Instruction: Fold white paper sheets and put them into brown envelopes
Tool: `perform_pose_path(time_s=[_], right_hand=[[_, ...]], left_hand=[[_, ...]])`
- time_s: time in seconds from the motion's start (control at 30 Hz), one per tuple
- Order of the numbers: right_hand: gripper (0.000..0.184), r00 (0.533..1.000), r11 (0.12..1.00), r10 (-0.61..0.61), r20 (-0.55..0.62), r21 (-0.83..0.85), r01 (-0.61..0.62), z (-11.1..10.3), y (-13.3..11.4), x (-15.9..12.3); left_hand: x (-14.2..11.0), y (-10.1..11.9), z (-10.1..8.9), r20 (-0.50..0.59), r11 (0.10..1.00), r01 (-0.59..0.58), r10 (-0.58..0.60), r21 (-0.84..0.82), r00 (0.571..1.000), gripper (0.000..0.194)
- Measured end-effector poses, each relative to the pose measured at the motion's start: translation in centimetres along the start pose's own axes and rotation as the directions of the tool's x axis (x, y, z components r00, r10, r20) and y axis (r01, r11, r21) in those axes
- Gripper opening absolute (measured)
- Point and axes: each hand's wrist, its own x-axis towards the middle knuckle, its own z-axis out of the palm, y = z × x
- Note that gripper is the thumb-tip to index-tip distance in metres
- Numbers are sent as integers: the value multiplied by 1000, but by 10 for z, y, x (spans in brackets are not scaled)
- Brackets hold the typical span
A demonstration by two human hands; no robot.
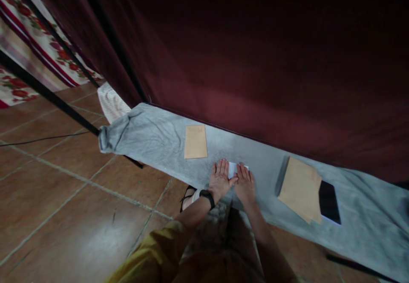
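A small white piece of paper (232, 169) lies on the grey cloth, partly covered by my hands; it looks folded. My left hand (220, 178) rests flat at the paper's left side, fingers stretched forward, with a dark watch on the wrist. On the paper's right part lies my right hand (244, 184), its fingers extended and pressed down. The two thumbs come close together over the near edge. To the left is a single tan envelope (196, 141), lying flat. A fanned stack of tan envelopes (300, 187) lies to the right, apart from both hands.
A grey cloth (153, 134) covers the long narrow bench. A dark flat object with a pale edge (329, 202) sticks out beside the envelope stack. A dark red curtain (255, 83) hangs behind the bench. Black poles (47, 93) cross at left, above the tiled floor (64, 206).
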Motion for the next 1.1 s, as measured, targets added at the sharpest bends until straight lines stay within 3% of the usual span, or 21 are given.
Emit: perform_pose_path(time_s=[0.5,1.1], right_hand=[[52,999,997,-35,-32,-68,33,-5,26,-18],[51,999,998,38,-10,-55,-39,-7,20,-16]], left_hand=[[1,-3,1,42,998,-51,50,31,998,90],[1,-1,-11,69,996,-70,66,61,995,93]])
